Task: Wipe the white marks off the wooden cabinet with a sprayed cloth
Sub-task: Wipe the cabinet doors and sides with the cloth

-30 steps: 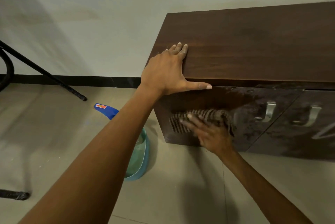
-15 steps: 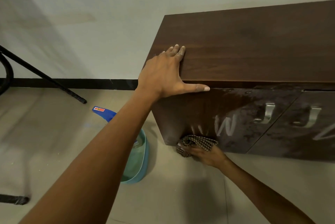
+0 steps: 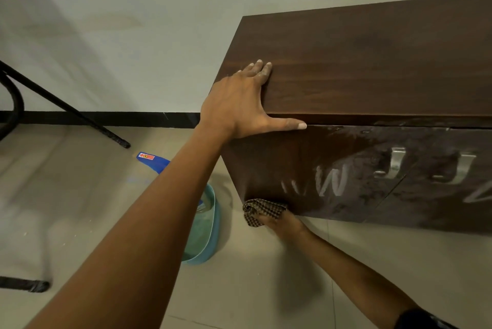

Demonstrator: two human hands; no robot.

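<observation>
The wooden cabinet point(image 3: 372, 62) is steadied by the left hand point(image 3: 239, 107), spread flat on its top corner. A checked cloth point(image 3: 262, 213) is bunched in the right hand point(image 3: 285, 222) at the door's bottom edge. White marks point(image 3: 332, 178) are best covered with firm, overlapping strokes.

I am in a plain indoor room, home or office I cannot tell. Dark wooden cabinet point(image 3: 372, 67) stands against a bare pale wall point(image 3: 133, 22), with metal handles point(image 3: 394, 162) on its front. Left of the cabinet, a black skirting strip point(image 3: 106, 118) runs along the wall's foot. Beige floor tiles point(image 3: 66, 209) lie below; a teal basin point(image 3: 207, 233) sits on them just beside the cabinet's left corner.
</observation>
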